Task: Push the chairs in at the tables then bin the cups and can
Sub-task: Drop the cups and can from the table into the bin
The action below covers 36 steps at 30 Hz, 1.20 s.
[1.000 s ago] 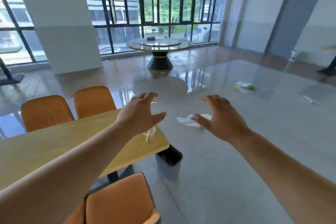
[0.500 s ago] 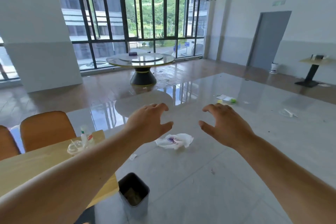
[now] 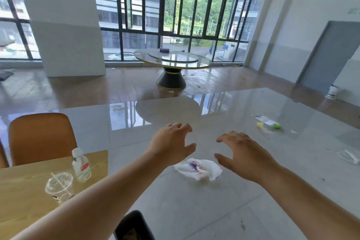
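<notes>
**Desk:** What's the object here, and where does it sit?

**Photographer:** A clear plastic cup [image 3: 59,186] with a straw, standing upright near the corner of the wooden bench [image 3: 23,197], just beside a small water bottle [image 3: 80,165]. I'd judge it light, thin-walled and easily crushed or tipped, possibly with dregs inside; best taken round the middle with a gentle wrap, kept upright. The dark bin [image 3: 134,227] stands on the floor below the bench edge, close by.

**Desk:** And the hands?

**Photographer:** Both empty. The left hand [image 3: 171,142] and right hand [image 3: 241,152] are held out over the glossy floor, fingers spread and curled, touching nothing. A crumpled white wrapper [image 3: 198,168] lies on the floor under them.

**Desk:** What differs from half a second ago?

**Photographer:** The view has swung so the cup and bottle sit larger and nearer, the bin has slid to the bottom edge, and one orange chair [image 3: 41,138] shows rather than two.
</notes>
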Available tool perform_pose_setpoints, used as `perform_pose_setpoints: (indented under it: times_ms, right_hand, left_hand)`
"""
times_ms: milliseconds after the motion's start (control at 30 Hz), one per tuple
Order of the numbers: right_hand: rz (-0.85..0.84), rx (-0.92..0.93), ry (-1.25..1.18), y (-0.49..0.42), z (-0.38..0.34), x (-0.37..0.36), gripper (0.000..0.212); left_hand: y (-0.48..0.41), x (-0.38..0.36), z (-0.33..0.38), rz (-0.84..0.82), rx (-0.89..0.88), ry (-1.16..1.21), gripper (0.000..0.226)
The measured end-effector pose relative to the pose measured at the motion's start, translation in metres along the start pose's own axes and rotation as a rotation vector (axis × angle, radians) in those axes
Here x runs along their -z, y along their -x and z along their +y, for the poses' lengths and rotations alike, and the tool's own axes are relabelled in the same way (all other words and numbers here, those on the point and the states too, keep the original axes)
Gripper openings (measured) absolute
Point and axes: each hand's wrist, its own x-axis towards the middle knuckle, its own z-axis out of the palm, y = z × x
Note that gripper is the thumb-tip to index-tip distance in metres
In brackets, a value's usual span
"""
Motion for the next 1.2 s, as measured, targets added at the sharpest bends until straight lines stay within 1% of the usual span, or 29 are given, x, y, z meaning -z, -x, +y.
perform_pose_setpoints:
  times_ms: [133,233,300,367,500,633,733,833,900,967,1033,1100,1200]
  right_hand:
    - [-0.036,0.069,-0.017,-0.098,0.008,-0.012,0.047]
    - [-0.051,0.152,-0.081,-0.161,-0.004,-0.034,0.045]
    - [-0.112,0.208,-0.134,-0.201,-0.021,-0.057,0.043]
    - [-0.183,0.303,-0.189,-0.243,-0.045,-0.086,0.042]
    - [-0.255,0.563,-0.261,-0.325,-0.110,-0.149,0.040]
    - [-0.366,0.881,-0.365,-0.381,-0.192,-0.212,0.041]
    - [-0.548,1.062,-0.447,-0.390,-0.248,-0.254,0.045]
    - [-0.713,1.227,-0.411,-0.372,-0.285,-0.299,0.048]
    - [-0.815,1.298,-0.361,-0.354,-0.302,-0.330,0.053]
    - [-0.892,1.319,-0.347,-0.333,-0.313,-0.360,0.065]
    - [-0.944,1.302,-0.344,-0.313,-0.318,-0.389,0.085]
    - [-0.965,1.274,-0.334,-0.297,-0.325,-0.416,0.097]
    - [-0.930,1.245,-0.359,-0.280,-0.336,-0.457,0.099]
  left_hand:
    - [-0.062,0.003,-0.063,0.026,0.095,-0.007,0.054]
    - [-0.084,0.012,-0.104,0.068,0.189,0.016,0.053]
    - [-0.090,0.015,-0.133,0.084,0.239,0.003,0.053]
    - [-0.090,0.020,-0.166,0.093,0.325,-0.034,0.053]
    - [-0.063,0.034,-0.239,0.161,0.610,-0.148,0.052]
    - [-0.002,0.045,-0.284,0.183,0.975,-0.283,0.053]
    - [0.056,0.039,-0.281,0.225,1.261,-0.322,0.057]
    - [0.113,0.012,-0.255,0.207,1.532,-0.308,0.075]
    - [0.149,-0.015,-0.231,0.204,1.701,-0.261,0.087]
    - [0.181,-0.051,-0.206,0.260,1.875,-0.199,0.100]
    - [0.206,-0.092,-0.187,0.322,2.026,-0.128,0.111]
    - [0.224,-0.131,-0.179,0.335,2.105,-0.064,0.121]
    - [0.245,-0.183,-0.190,0.393,2.097,-0.011,0.131]
